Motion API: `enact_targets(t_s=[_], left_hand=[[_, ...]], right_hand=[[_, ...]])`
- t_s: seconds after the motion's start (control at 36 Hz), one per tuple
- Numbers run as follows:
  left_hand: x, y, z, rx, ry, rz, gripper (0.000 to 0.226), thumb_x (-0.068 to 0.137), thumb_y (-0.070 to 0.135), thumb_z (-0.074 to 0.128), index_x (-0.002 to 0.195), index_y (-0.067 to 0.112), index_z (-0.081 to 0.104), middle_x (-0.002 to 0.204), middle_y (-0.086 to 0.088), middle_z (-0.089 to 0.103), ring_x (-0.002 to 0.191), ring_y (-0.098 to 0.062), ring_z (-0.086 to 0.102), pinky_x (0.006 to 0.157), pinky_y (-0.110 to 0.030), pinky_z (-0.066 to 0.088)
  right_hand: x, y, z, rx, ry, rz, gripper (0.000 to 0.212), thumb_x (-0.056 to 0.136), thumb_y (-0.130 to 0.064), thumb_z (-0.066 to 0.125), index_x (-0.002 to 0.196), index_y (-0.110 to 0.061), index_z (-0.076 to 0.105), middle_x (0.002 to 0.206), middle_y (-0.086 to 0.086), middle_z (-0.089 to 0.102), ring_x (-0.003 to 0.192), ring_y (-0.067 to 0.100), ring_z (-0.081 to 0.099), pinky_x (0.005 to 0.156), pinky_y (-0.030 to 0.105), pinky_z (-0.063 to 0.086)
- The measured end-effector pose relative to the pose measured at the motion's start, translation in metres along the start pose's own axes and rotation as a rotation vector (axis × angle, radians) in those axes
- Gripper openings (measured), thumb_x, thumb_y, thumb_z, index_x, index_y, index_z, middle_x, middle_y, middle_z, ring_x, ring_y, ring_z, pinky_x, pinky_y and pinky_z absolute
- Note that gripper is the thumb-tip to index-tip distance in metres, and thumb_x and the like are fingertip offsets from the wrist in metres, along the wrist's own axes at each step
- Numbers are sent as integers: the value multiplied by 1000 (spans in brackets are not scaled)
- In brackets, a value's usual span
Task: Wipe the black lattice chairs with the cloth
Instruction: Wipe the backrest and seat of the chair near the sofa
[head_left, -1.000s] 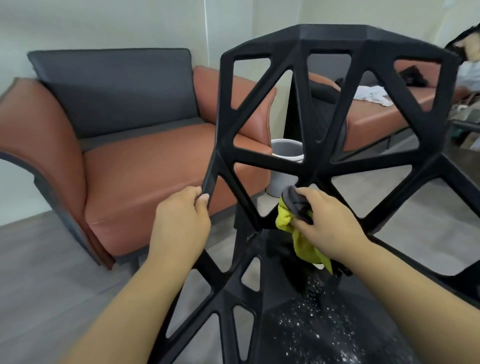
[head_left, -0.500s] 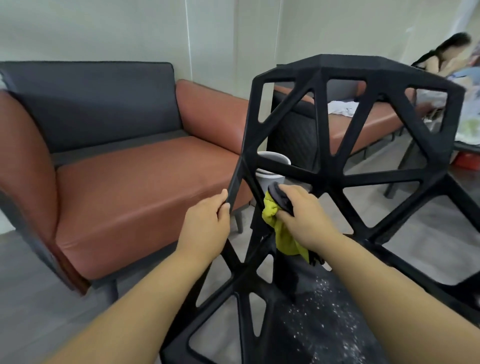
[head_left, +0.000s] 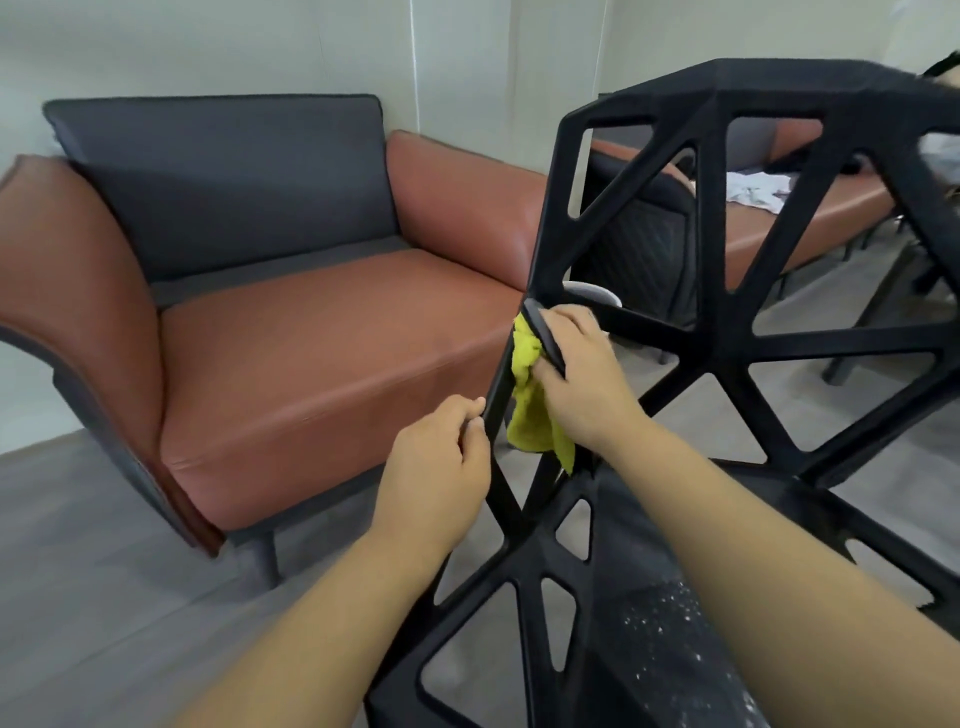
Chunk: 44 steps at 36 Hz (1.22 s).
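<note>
A rust-brown leather armchair with a dark grey back cushion (head_left: 311, 338) stands at the left. Just right of it, the left hand (head_left: 441, 467) curls its fingers round the left edge strut of the black plastic lattice chair (head_left: 769, 88). Just above, on the same strut, the right hand (head_left: 582, 384) clutches a crumpled yellow cloth (head_left: 530, 415) and presses it to the bar. The cloth hangs between the two hands. The chair's open backrest fills the right side.

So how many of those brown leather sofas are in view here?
2. One brown sofa stands left of the black lattice chair; a second sofa shows through the chair's openings at upper right. Others may be hidden out of frame.
</note>
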<state>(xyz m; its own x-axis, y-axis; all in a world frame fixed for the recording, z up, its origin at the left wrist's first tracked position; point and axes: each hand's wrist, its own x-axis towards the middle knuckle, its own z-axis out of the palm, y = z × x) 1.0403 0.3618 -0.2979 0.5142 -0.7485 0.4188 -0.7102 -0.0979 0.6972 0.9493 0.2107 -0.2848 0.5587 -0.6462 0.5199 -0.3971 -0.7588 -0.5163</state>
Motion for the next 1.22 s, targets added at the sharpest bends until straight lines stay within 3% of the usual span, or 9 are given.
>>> enact_targets(t_s=[0.28, 0.39, 0.5, 0.61, 0.69, 0.83, 0.94, 1.06, 1.22], left_hand=[[-9, 1, -8, -115, -32, -42, 21, 90, 4, 44, 88, 11, 64, 66, 6, 57, 51, -9, 39, 51, -23, 33], [-16, -3, -16, -83, -120, -8, 30, 97, 9, 41, 115, 15, 64, 112, 8, 63, 86, -7, 58, 66, -6, 38], [-28, -12, -25, -33, -193, 49, 36, 99, 17, 41, 134, 19, 51, 130, 11, 54, 112, 7, 42, 87, 1, 28], [-39, -20, -29, -108, -221, 21, 37, 98, 14, 42, 134, 20, 50, 127, 16, 50, 113, 8, 42, 86, 5, 28], [-47, -23, -31, -221, -172, 10, 32, 97, 8, 43, 116, 26, 62, 113, 13, 63, 99, 4, 55, 79, -1, 37], [-63, -27, -38, -334, -153, -45, 31, 97, 11, 45, 96, 35, 64, 96, 19, 66, 91, 6, 59, 72, -7, 42], [-76, -31, -41, -336, -157, -102, 28, 97, 13, 46, 94, 32, 66, 89, 19, 67, 84, 5, 59, 67, -7, 41], [-87, -33, -43, -316, -130, -130, 31, 96, 13, 46, 89, 38, 64, 86, 22, 67, 83, 5, 59, 65, -7, 41], [-97, -43, -48, -281, -140, -126, 24, 97, 14, 48, 97, 26, 69, 91, 21, 67, 86, 7, 59, 70, -6, 42]], right_hand=[[-42, -13, -5, -165, -134, -343, 48, 85, -22, 49, 131, -9, 52, 128, 7, 49, 101, 35, 52, 86, 47, 45], [-19, -14, -1, -137, -27, -104, 43, 87, -16, 51, 130, -12, 52, 127, 6, 46, 102, 36, 50, 90, 48, 42], [-27, -22, 2, -136, -1, -48, 43, 89, -17, 55, 131, -12, 51, 129, 4, 45, 106, 33, 50, 91, 43, 42], [-66, -37, 1, -143, -59, -174, 46, 85, -20, 59, 130, -10, 52, 125, 4, 47, 102, 30, 53, 84, 38, 46], [-100, -47, 2, -125, -159, -295, 45, 85, -24, 57, 127, -10, 54, 123, 5, 48, 96, 30, 55, 77, 43, 49], [-134, -55, 3, -120, -267, -390, 48, 84, -33, 50, 124, -7, 57, 119, 6, 52, 93, 25, 58, 73, 28, 48], [-126, -59, 5, -123, -132, -279, 44, 85, -31, 54, 123, -10, 57, 117, 3, 53, 94, 26, 58, 68, 40, 53], [-107, -72, 10, -49, 34, -54, 42, 86, -23, 63, 125, -11, 57, 115, 2, 50, 95, 23, 55, 77, 37, 49], [-131, -84, 16, -84, -45, -140, 38, 80, -26, 59, 113, -7, 63, 105, 8, 52, 82, 24, 55, 62, 32, 46]])
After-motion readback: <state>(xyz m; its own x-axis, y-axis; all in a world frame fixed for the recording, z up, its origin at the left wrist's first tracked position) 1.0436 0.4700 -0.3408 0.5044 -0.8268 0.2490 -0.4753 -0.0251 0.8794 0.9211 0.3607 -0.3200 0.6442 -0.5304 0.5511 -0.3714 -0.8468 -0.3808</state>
